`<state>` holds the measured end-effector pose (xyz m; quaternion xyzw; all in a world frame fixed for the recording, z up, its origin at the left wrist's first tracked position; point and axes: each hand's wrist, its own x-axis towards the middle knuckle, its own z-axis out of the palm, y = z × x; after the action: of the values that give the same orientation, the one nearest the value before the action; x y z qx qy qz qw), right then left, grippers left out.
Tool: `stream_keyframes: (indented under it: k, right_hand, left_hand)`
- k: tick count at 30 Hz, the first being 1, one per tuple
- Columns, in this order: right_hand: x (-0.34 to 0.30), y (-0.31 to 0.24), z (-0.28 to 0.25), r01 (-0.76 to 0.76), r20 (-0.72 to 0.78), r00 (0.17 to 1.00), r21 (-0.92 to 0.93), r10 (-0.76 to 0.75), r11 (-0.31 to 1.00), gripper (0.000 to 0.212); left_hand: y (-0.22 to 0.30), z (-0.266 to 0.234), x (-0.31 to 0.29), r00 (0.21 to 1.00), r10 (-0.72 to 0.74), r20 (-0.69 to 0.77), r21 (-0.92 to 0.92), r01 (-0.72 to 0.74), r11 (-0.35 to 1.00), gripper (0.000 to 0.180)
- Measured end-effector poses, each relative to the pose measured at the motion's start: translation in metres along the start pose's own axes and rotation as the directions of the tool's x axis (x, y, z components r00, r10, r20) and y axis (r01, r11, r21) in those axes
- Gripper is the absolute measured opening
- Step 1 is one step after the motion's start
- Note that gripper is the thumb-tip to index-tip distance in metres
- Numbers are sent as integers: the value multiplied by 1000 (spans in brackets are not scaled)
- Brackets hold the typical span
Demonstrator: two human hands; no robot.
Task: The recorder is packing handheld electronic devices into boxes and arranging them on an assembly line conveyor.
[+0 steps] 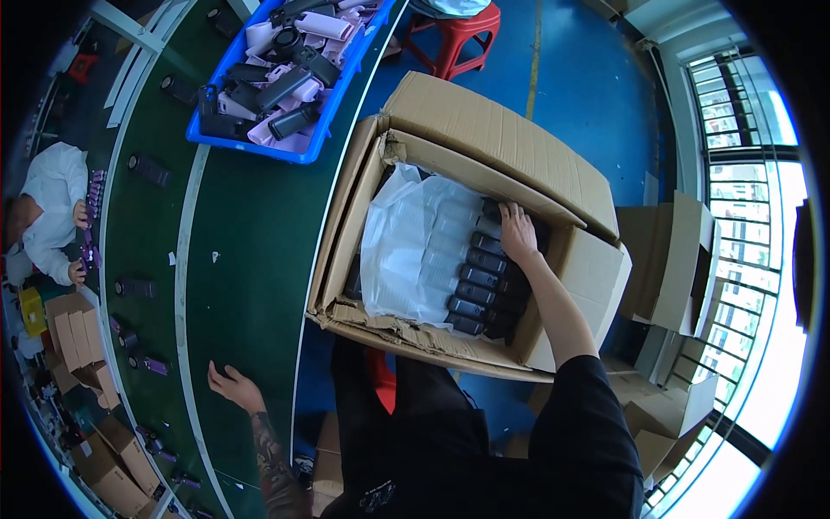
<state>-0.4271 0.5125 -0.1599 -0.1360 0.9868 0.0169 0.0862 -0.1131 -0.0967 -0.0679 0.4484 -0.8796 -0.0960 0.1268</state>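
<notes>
An open cardboard box (484, 121) stands in front of me, beside the table's edge. Inside it, several black oblong casings (478, 277) lie in a row, partly under a sheet of translucent white plastic wrap (406, 242). My right hand (519, 233) reaches into the box, its fingers bent around a black casing at the far end of the row; the fingertips are partly hidden. Over the green table, my left hand (235, 387) is empty with its fingers apart.
On the table's far part sits a blue crate (303, 158) heaped with black and lilac casings. A conveyor line (147, 225) with spaced black pieces runs along the left. A person in white (56, 208) works beyond it. A red stool (454, 39) and cardboard boxes (670, 259) stand around.
</notes>
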Motion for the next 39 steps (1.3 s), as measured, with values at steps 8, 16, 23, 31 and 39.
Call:
stream_keyframes:
  k: [8, 16, 23, 31, 39]
  right_hand:
    - [29, -4, 21, -137, -16, 991, -198, 137, 971, 44]
    - [-8, -6, -6, -181, -49, 983, -47, 179, 982, 45]
    - [-69, -31, -31, -146, -110, 981, 132, 161, 980, 51]
    - [-63, -42, 3, -69, -21, 997, 299, 79, 952, 57]
    - [-47, -42, -2, -111, 161, 984, 191, 80, 975, 66]
  left_hand:
    - [0, 14, -5, 994, 66, -85, 110, -57, 992, 39]
    - [5, 16, -5, 994, 56, -94, 141, -43, 989, 40]
    - [1, 17, -5, 991, 67, -115, 171, -47, 984, 40]
    - [3, 17, -6, 994, 48, -103, 189, -28, 982, 41]
    - [16, 7, -6, 999, -38, -7, -51, 38, 998, 43]
